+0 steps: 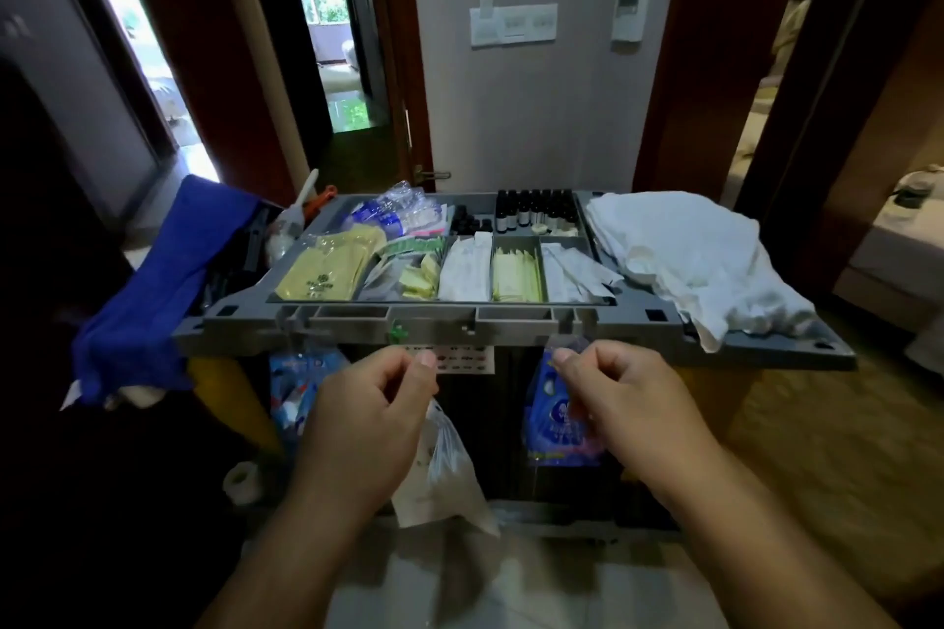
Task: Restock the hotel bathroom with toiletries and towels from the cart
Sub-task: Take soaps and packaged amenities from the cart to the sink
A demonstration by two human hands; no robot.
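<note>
- The step in hand looks like readying the plastic bag (444,470) to carry supplies. The left hand (368,419) grips its top with curled fingers, low in the centre of the frame, just in front of the near rim of the cart (439,324).
- The right hand (628,404) is curled too, its thumb by the clear neck of a blue packet (551,424) hanging from that rim. I cannot tell whether it actually pinches anything.
- To do this well, I judge each hand should take one lip of the bag and spread the mouth wide before reaching into the tray, so small things drop in without snagging.
- The bag looks thin and limp, and would likely sag shut if released.
- The toiletries lie in the cart's top compartments, mid-frame: small dark bottles (536,209) at the back, yellow sachets (516,276) and white sachets (465,271) in the front slots.
- The white towels (684,250) sit crumpled on the cart's right end, one corner hanging over the edge.
</note>
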